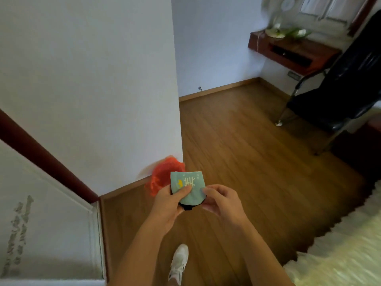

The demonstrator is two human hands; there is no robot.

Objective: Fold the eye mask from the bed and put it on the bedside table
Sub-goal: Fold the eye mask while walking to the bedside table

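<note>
nearest the camera, a white shoe (179, 263) is planted on the wooden floor (237, 141), so the person is standing with both forearms raised in front of the body. the edge of the bed (340, 250) runs along the lower right, just beside the right arm.

between the hands, held up in the air, is the eye mask (188, 187), pale green with a light pattern and a dark backing showing at its lower edge. it looks already doubled over. the left hand (169, 205) has its grip closed on the mask, thumb pressed on the front face, likely to keep the fold from springing apart. the right hand (221, 200) pinches the mask's right edge with fingertips, a lighter grip, seemingly squaring the fold.

just behind the mask an orange net-like thing (162, 176) sits at the wall corner (179, 120). beyond, the floor is open and wide. further off stand a dark chair (346, 89) and a wall shelf (292, 52). no bedside tabletop is visible, so a turn is probably needed.
</note>
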